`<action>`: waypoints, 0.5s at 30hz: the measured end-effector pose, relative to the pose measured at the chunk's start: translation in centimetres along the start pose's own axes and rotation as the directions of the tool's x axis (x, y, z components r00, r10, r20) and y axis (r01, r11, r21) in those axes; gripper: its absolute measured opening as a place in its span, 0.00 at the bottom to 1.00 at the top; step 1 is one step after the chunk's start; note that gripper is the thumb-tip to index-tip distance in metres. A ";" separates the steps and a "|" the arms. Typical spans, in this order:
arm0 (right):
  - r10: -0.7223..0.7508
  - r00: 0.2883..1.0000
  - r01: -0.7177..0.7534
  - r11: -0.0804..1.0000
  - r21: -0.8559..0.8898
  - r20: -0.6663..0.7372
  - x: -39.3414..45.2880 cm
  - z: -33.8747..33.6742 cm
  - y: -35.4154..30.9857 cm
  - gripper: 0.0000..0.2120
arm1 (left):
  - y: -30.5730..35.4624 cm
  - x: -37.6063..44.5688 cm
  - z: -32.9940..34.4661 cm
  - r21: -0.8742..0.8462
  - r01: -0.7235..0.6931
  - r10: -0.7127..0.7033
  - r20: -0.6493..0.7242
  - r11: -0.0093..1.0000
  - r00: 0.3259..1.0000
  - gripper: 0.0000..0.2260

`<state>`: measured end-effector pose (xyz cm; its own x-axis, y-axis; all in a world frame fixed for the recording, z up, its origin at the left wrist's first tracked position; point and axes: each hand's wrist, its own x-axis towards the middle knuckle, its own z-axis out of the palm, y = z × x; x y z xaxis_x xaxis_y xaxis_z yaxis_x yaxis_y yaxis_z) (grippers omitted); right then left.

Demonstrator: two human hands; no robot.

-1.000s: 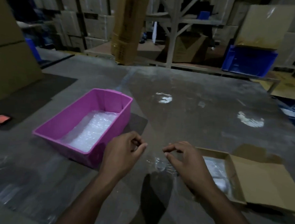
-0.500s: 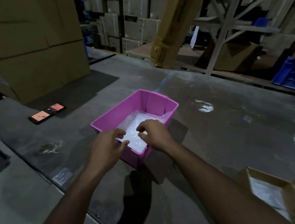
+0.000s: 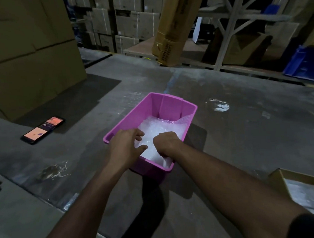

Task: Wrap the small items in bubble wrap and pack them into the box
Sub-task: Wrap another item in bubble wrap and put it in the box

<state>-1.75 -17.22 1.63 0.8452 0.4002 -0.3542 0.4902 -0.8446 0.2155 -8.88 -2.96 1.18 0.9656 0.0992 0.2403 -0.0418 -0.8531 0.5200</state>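
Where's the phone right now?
In the head view the phone lies flat on the grey table, left of the pink bin, near the big cardboard box.

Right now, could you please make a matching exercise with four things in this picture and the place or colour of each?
Things:
1. plastic bin
2. phone
3. cardboard box
4. bubble wrap

Descriptions:
A. lying flat, screen lit, on the left
B. pink
C. inside the bin, under both hands
D. open, at the right edge

Pairs: 1-B, 2-A, 3-D, 4-C
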 end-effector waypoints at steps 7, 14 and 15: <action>0.072 0.977 -0.053 0.994 0.099 -0.201 0.4 -0.3 0.6 0.13 | -0.8 1.9 0.6 -0.009 -0.008 0.009 0.111 1.000 0.994 0.26; 0.218 0.896 0.074 0.784 0.616 -0.386 -2.2 -1.2 3.2 0.12 | 0.0 3.5 0.7 -0.085 0.002 0.003 0.060 0.996 0.998 0.53; 0.240 0.884 0.102 0.739 0.666 -0.401 -3.1 -1.3 3.7 0.12 | 0.3 3.7 0.6 -0.146 0.002 0.002 0.027 0.989 1.000 0.56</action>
<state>-2.29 -21.12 4.71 0.9502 0.2937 0.1040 0.3064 -0.8205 -0.4827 -5.22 -3.16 1.72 0.9720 0.0836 0.2196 -0.0771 -0.7693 0.6342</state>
